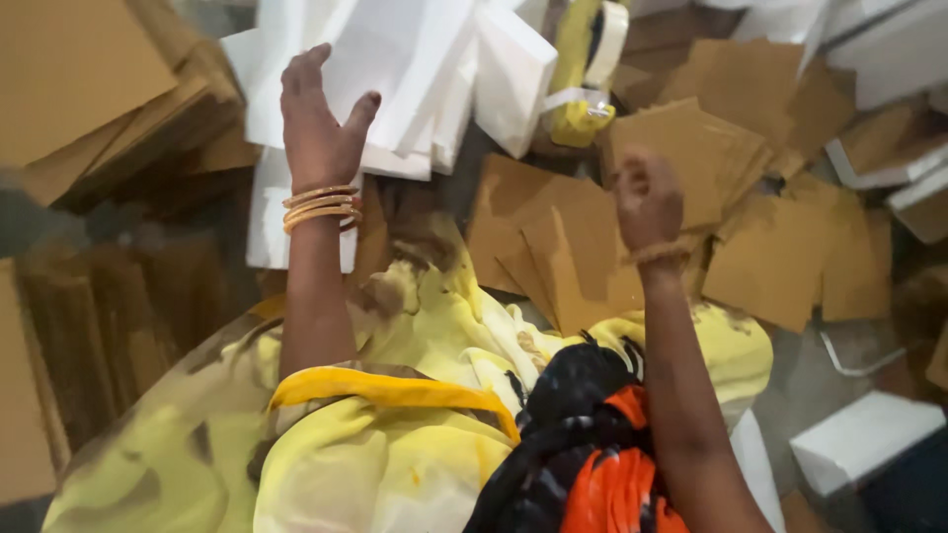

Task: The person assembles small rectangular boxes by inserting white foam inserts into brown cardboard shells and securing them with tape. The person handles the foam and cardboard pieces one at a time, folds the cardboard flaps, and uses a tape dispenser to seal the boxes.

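My left hand, with gold bangles on the wrist, reaches forward with fingers spread and rests on a pile of white folded cards. My right hand hangs over loose brown cardboard sheets, fingers curled loosely, blurred; nothing shows in it. Yellow cloth covers my lap below both arms, with a black and orange cloth by the right arm.
Stacks of brown cardboard lie at the left. More brown sheets are scattered at the right. White boxes sit at the right edge and top right. A yellow tape holder stands behind the white cards.
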